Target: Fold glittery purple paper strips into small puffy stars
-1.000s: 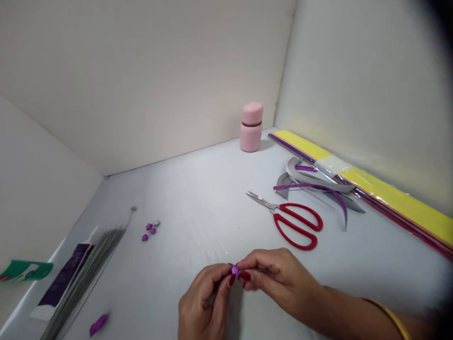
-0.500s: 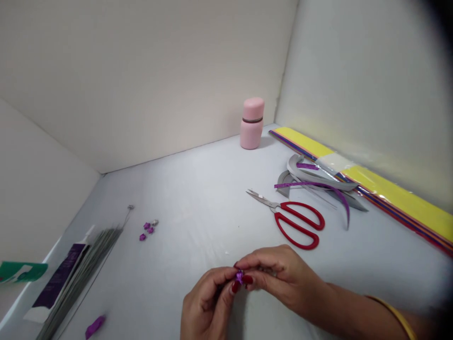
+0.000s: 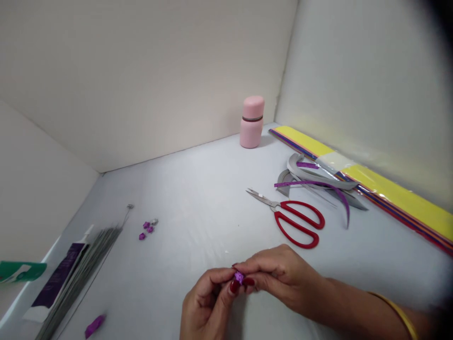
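Observation:
A small purple paper star point(image 3: 239, 277) is pinched between both hands near the front of the table. My left hand point(image 3: 210, 300) is closed on its left side, thumb and forefinger at the star. From the right, my right hand point(image 3: 279, 271) grips it with thumb and forefinger too. Fingertips cover the star's edges. Red-handled scissors point(image 3: 297, 224) lie just beyond my right hand, blades pointing left. To the left, several purple stars point(image 3: 146, 229) sit beside a small silvery piece point(image 3: 154, 221).
Grey and purple paper strips point(image 3: 318, 182) lie by a long yellow-topped pack point(image 3: 389, 189) on the right. A pink flask point(image 3: 252, 122) stands at the back. At left are thin wires point(image 3: 85, 274), a purple-and-white tube point(image 3: 58, 278) and a purple scrap point(image 3: 95, 326).
The purple star has turned slightly between my fingertips, and more of its face shows. Both hands stay nearly in place.

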`<state>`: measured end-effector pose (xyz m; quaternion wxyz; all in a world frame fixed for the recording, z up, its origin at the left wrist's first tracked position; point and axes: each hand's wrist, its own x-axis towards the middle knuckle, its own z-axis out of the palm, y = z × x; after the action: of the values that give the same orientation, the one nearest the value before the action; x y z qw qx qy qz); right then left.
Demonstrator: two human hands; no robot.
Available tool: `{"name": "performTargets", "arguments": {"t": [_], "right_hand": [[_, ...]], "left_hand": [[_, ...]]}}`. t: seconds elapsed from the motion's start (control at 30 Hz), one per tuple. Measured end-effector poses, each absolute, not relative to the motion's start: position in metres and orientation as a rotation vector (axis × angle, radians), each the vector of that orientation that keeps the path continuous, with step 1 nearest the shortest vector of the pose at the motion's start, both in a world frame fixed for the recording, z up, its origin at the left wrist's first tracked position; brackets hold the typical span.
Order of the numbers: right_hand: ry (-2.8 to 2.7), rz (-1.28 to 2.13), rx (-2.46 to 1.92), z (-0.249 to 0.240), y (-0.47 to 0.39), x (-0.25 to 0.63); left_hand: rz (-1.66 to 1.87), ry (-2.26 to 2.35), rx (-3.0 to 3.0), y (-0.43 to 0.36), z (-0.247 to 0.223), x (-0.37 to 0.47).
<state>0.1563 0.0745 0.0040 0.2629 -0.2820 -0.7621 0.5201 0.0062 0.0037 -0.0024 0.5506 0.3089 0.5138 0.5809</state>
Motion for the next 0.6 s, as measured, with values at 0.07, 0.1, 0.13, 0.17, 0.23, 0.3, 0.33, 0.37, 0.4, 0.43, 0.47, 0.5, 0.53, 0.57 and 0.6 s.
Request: {"name": "performTargets", "arguments": {"t": [0.07,0.1,0.13,0.17,0.23,0.3,0.33,0.37,0.4,0.43,0.47,0.5,0.53,0.57,0.6], "right_hand": [[-2.072,1.393,-0.762,0.0040,0.0741,0.1561],[-2.083,1.377,-0.759,0.0039,0.0739,0.1561],[-2.097,1.354,-0.758,0.0037,0.0736,0.1563],[-2.111,1.326,-0.756,0.0033,0.0734,0.1566],[-2.136,1.283,-0.762,0.0026,0.0730,0.1572],[-2.135,1.290,-0.775,0.0020,0.0725,0.1575],[-2.114,1.318,-0.787,0.0018,0.0722,0.1574],[-2.082,1.359,-0.801,0.0017,0.0720,0.1572],[-2.041,1.408,-0.819,0.0016,0.0718,0.1569],[-1.995,1.460,-0.838,0.0016,0.0717,0.1565],[-1.953,1.510,-0.855,0.0017,0.0717,0.1560],[-1.924,1.550,-0.870,0.0018,0.0719,0.1556],[-1.906,1.579,-0.881,0.0020,0.0722,0.1552],[-1.892,1.597,-0.889,0.0022,0.0725,0.1550],[-1.888,1.608,-0.892,0.0024,0.0729,0.1548]], "left_hand": [[1.375,1.224,0.721,0.0035,-0.0020,0.0071],[1.373,1.231,0.711,0.0035,-0.0016,0.0076],[1.369,1.240,0.702,0.0035,-0.0009,0.0079],[1.365,1.251,0.697,0.0035,-0.0002,0.0080],[1.355,1.268,0.690,0.0034,0.0010,0.0076],[1.339,1.279,0.704,0.0033,0.0016,0.0060],[1.329,1.287,0.727,0.0034,0.0015,0.0050],[1.320,1.296,0.762,0.0034,0.0012,0.0038],[1.312,1.305,0.803,0.0035,0.0007,0.0027],[1.306,1.309,0.840,0.0036,0.0001,0.0016],[1.302,1.310,0.867,0.0037,-0.0006,0.0007],[1.300,1.305,0.880,0.0037,-0.0014,-0.0001],[1.298,1.299,0.885,0.0037,-0.0021,-0.0007],[1.297,1.294,0.888,0.0037,-0.0027,-0.0011],[1.299,1.294,0.898,0.0036,-0.0032,-0.0015]]}}
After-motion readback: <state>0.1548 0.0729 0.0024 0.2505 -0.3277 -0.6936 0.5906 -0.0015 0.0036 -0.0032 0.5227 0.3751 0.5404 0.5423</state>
